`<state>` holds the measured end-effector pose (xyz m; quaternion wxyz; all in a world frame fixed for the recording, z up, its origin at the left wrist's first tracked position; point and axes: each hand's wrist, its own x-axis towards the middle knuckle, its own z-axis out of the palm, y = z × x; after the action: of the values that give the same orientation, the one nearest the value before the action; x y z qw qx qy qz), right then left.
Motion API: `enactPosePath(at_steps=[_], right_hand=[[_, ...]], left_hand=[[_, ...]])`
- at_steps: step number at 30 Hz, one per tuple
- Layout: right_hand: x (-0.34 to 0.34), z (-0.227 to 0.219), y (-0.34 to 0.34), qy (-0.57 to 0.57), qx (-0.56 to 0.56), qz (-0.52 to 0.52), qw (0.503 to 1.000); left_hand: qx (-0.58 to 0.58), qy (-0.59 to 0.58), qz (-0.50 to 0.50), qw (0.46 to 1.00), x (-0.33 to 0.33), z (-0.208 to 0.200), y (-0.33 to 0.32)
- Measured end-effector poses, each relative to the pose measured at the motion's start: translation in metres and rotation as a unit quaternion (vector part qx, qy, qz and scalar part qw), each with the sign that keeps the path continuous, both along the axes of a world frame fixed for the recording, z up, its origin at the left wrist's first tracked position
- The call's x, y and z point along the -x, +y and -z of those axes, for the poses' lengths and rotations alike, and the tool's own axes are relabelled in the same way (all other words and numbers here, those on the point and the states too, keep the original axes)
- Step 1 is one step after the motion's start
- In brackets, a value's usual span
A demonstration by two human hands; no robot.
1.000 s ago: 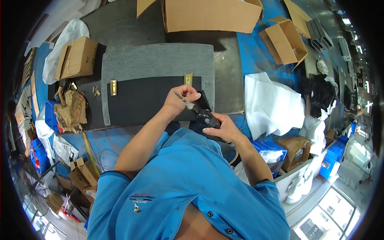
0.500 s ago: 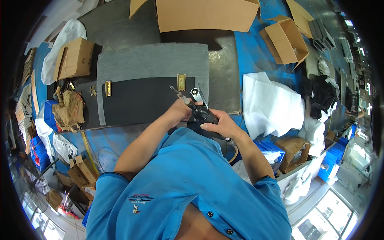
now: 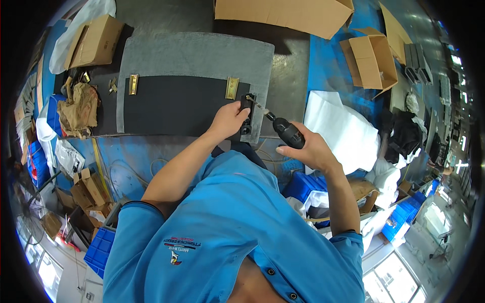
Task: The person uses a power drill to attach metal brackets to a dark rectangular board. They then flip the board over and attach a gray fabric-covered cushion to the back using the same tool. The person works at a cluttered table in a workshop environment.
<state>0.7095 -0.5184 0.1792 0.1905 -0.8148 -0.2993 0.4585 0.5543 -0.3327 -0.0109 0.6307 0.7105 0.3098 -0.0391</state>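
Observation:
My left hand [image 3: 227,120] is closed on a narrow black bar-shaped fitting [image 3: 249,115] with round metal parts at its ends, pressing it upright along the right edge of a black panel [image 3: 174,106]. In my right hand [image 3: 319,150] is a black power screwdriver [image 3: 289,132], its slim bit slanting up and left to the fitting's upper end. Whether a screw sits under the tip is too small to tell. Two brass-coloured plates, a left one [image 3: 133,84] and a right one [image 3: 232,88], lie at the panel's far edge. Beneath the panel is a larger grey sheet [image 3: 197,54].
Small brass-coloured pieces [image 3: 112,85] and a crumpled brown bag [image 3: 81,108] lie left. Cardboard boxes stand at far left [image 3: 96,43], far middle [image 3: 283,15] and far right [image 3: 374,60]. White foam sheeting [image 3: 338,129] covers the right side, above a blue bin [image 3: 305,186].
My hands have moved apart. The left one now holds the black fitting down at the panel's right edge; the right one has swung the screwdriver round so its bit meets the fitting's upper end.

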Motion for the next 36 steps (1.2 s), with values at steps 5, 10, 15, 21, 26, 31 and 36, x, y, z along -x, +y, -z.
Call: enactPosePath(at_steps=[5, 10, 15, 21, 26, 31, 36], right_hand=[[0.003, 0.001, 0.004, 0.001, 0.005, 0.01, 1.0], [0.002, -0.003, 0.006, -0.034, 0.043, -0.018, 0.998], [-0.005, -0.009, 0.016, -0.138, 0.131, -0.131, 0.973], [-0.021, 0.023, 0.04, -0.252, 0.229, -0.31, 0.888], [-0.039, 0.085, 0.068, -0.252, 0.277, -0.307, 0.875], [-0.057, 0.126, 0.093, -0.242, 0.285, -0.315, 0.872], [-0.064, 0.147, 0.102, -0.233, 0.302, -0.321, 0.867]], left_hand=[[0.027, -0.003, 0.012, 1.0, -0.002, -0.001, 0.004], [-0.063, 0.049, 0.057, 0.995, -0.004, -0.019, 0.008], [-0.09, 0.045, 0.103, 0.99, -0.009, -0.011, 0.002], [0.123, 0.062, 0.117, 0.984, -0.032, 0.065, -0.03], [0.214, 0.078, 0.031, 0.973, -0.059, 0.139, -0.041], [0.249, 0.101, 0.014, 0.963, -0.081, 0.179, -0.029], [0.246, 0.105, 0.029, 0.963, -0.086, 0.195, -0.022]])
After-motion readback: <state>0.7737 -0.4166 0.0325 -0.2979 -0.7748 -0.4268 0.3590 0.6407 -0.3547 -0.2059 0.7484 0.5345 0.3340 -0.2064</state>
